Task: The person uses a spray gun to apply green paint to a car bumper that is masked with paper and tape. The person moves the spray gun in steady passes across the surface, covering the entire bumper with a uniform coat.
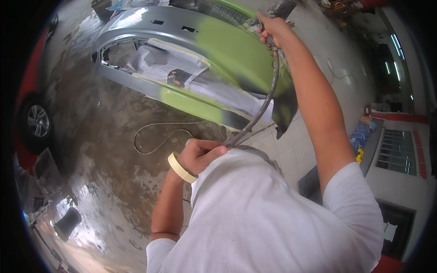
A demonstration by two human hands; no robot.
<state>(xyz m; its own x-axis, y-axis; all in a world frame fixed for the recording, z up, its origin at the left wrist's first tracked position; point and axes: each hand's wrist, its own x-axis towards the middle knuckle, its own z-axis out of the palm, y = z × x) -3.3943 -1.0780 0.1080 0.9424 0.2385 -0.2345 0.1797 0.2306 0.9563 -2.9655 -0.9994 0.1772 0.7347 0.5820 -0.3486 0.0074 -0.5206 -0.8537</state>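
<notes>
My right hand (pixel 274 30) is stretched out at the top right, its fingers wrapped round a spray gun (pixel 283 8). A dark air hose (pixel 268 98) hangs from the gun and curves down to my left hand (pixel 200 156). That hand is closed round the hose close to my body. Around my left wrist sits a roll of pale masking tape (pixel 181 167). Ahead lies a car bumper (pixel 232 43), partly grey and partly light green, with dark patches at its right end. Masking paper (pixel 154 61) covers much of its opening. The gun is over its far right side.
A thin hose loop (pixel 135 141) lies on the wet, stained floor (pixel 91 141). At the left stands a red car with its wheel (pixel 37 120) showing. A dark cylindrical object (pixel 67 224) is at the lower left. Blue bottles (pixel 359 135) stand along the right wall.
</notes>
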